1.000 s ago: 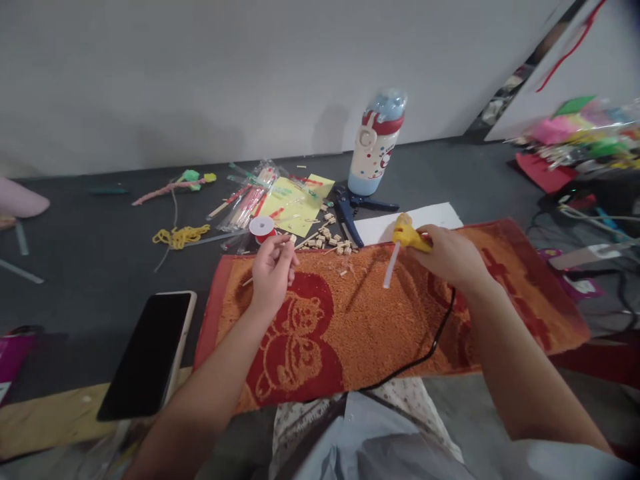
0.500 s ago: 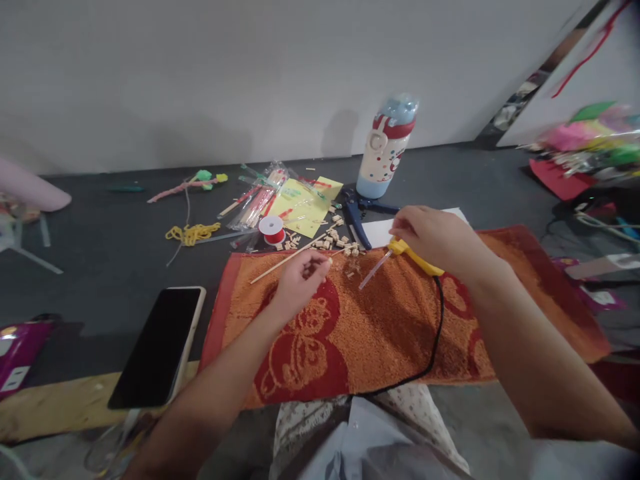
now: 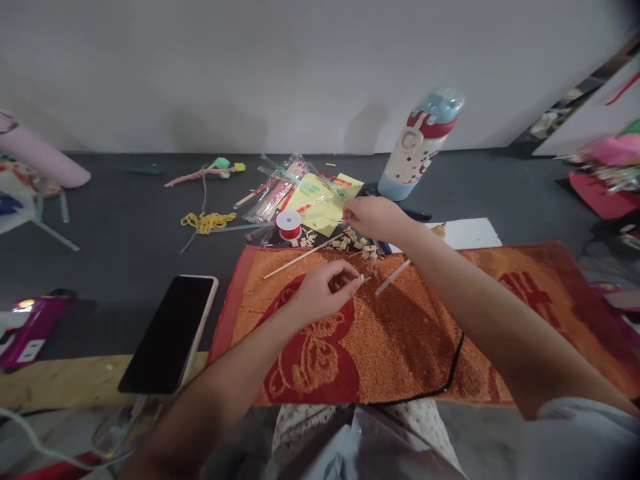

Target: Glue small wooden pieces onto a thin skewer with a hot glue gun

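Note:
My left hand (image 3: 327,291) is over the orange towel (image 3: 395,347), thumb and fingers pinched on a small pale wooden piece (image 3: 363,278). My right hand (image 3: 376,217) reaches above the edge of the yellow paper (image 3: 320,207), its fingers drawn together; whatever is in them is too small to make out. Below it lies a pile of small wooden pieces (image 3: 350,240). A clear glue stick (image 3: 393,277) pokes out from under my right forearm, which hides the yellow glue gun. The gun's black cord (image 3: 456,363) runs over the towel. A thin wooden stick (image 3: 303,256) lies at the towel's far edge.
Behind the towel stand a red ribbon spool (image 3: 289,227) and a tilted-looking bottle (image 3: 420,147). Bagged sticks (image 3: 277,193), yellow cord (image 3: 207,222) and a pink twisted stem (image 3: 200,175) lie leftward. A phone (image 3: 167,337) rests at the left, white card (image 3: 473,233) at the right.
My right hand has let go of the yellow glue gun and moved left to the yellow paper. My left hand, still pinching the small piece, has shifted slightly right. The view has turned a little left.

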A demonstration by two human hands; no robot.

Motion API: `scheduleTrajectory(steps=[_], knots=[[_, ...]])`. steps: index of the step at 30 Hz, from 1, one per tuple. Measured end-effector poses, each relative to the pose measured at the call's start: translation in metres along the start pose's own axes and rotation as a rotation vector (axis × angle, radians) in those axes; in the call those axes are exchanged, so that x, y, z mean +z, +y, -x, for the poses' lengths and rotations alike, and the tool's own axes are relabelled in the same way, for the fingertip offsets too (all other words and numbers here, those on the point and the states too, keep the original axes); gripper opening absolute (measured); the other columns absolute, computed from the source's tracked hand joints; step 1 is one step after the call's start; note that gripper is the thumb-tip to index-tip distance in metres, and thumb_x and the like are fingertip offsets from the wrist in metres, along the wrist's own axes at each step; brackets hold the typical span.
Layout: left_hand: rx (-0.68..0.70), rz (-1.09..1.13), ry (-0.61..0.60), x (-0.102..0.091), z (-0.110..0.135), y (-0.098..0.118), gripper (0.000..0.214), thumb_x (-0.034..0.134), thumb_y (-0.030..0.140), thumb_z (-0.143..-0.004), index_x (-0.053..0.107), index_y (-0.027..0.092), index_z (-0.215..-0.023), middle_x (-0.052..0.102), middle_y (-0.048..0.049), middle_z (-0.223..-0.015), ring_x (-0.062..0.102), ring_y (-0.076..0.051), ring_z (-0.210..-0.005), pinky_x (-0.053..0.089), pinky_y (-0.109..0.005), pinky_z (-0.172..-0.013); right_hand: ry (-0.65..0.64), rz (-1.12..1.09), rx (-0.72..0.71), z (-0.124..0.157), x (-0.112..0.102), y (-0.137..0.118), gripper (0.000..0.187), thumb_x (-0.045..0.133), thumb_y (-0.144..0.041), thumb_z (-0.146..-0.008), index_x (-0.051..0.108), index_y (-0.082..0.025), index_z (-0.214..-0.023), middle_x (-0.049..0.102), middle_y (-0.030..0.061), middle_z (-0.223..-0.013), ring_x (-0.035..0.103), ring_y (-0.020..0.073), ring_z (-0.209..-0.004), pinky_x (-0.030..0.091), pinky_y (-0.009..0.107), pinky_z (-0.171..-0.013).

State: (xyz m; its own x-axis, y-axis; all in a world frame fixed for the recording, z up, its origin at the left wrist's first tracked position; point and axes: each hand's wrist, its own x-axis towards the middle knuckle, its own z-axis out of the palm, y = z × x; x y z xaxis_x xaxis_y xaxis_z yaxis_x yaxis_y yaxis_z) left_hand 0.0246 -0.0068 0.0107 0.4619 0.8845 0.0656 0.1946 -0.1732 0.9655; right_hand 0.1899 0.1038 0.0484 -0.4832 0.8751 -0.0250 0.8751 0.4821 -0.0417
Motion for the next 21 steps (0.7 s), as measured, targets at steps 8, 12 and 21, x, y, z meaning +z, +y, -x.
scheduleTrajectory(steps=[8, 12, 21], knots=[[0.011, 0.049, -0.012, 0.0, 0.0, -0.001, 0.019, 0.059, 0.035, -0.082, 0.058, 0.017, -0.08, 0.059, 0.0003, -0.068, 0.049, -0.008, -0.057, 0.04, -0.021, -0.053, -0.1, 0.048, -0.175, -0.045, 0.016, -0.025, 0.023, 0.049, -0.02, -0.09, 0.067, -0.022, -0.104, 0.067, 0.0085, -0.107, 0.063, 0.0224, -0.094, 0.036, 0.029, -0.064], [0.001, 0.054, -0.019, 0.001, 0.001, -0.002, 0.019, 0.058, 0.036, -0.083, 0.058, 0.017, -0.079, 0.058, 0.0008, -0.067, 0.049, -0.008, -0.057, 0.04, -0.021, -0.053, -0.121, 0.075, -0.207, -0.049, 0.02, -0.026, 0.024, 0.049, -0.015, -0.087, 0.069, -0.02, -0.099, 0.066, 0.0099, -0.103, 0.062, 0.0218, -0.092, 0.036, 0.028, -0.065], [0.014, 0.034, -0.003, -0.002, -0.001, -0.001, 0.018, 0.058, 0.034, -0.083, 0.058, 0.016, -0.08, 0.061, -0.0004, -0.07, 0.049, -0.008, -0.058, 0.04, -0.021, -0.054, -0.136, 0.078, -0.247, -0.058, 0.025, -0.03, 0.023, 0.046, -0.011, -0.087, 0.067, -0.013, -0.096, 0.065, 0.0135, -0.101, 0.059, 0.0218, -0.092, 0.035, 0.03, -0.07]])
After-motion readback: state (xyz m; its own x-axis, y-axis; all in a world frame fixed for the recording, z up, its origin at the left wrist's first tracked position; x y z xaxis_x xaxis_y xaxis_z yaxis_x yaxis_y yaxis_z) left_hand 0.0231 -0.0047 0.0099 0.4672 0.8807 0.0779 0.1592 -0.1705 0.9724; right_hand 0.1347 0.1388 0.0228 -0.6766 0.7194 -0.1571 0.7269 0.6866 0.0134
